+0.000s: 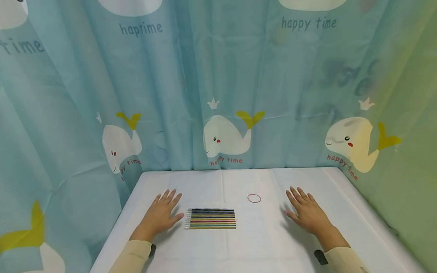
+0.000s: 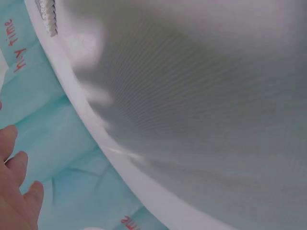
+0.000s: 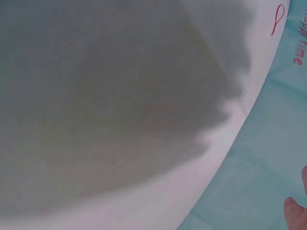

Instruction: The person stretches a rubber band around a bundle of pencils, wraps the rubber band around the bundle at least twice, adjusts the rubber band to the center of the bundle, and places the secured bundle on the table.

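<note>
Pencils (image 1: 214, 221) lie in a row on the white table (image 1: 194, 258), just beside the left hand (image 1: 160, 215). It and the right hand (image 1: 308, 214) are spread wide, holding nothing. Red loop (image 1: 255, 202) sits apart. I'd press the row from both long sides; loose pencils likely roll.

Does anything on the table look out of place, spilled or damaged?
Nothing stands out: the pencils lie in a neat row, the red loop lies apart, and the left hand and right hand hold nothing.

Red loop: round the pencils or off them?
Off. In the head view, the red loop lies on the white tabletop, apart from the row of pencils.
</note>
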The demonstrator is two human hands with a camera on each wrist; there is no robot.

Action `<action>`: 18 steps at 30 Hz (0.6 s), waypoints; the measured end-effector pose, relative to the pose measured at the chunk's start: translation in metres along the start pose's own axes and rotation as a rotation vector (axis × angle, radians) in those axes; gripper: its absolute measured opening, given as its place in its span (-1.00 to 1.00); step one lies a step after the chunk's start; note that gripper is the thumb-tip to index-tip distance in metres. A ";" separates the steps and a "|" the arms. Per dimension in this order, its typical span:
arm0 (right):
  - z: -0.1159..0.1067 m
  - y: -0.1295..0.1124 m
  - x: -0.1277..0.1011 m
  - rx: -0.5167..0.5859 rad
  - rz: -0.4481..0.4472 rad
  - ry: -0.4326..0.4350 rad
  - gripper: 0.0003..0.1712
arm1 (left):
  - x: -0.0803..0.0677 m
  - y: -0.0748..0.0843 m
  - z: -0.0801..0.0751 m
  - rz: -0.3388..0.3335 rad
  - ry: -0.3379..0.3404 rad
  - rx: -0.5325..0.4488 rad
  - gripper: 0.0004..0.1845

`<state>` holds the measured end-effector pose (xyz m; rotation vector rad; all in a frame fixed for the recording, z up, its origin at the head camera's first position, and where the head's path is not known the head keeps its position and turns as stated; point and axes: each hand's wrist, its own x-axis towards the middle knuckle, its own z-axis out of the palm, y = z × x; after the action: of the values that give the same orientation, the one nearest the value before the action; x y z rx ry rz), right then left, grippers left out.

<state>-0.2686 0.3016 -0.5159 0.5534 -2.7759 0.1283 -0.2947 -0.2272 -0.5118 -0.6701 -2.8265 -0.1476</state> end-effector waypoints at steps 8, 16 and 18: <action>0.009 -0.018 0.007 0.005 -0.050 -0.038 0.06 | -0.004 0.001 0.008 0.025 -0.018 0.008 -0.11; 0.020 -0.037 0.019 0.023 -0.089 -0.066 0.04 | 0.000 0.009 0.015 0.045 -0.025 -0.016 -0.11; 0.022 -0.041 0.023 0.018 -0.096 -0.078 0.05 | 0.002 0.012 0.017 0.048 -0.033 -0.032 -0.11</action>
<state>-0.2791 0.2528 -0.5283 0.7098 -2.8192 0.1133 -0.2946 -0.2130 -0.5273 -0.7533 -2.8424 -0.1753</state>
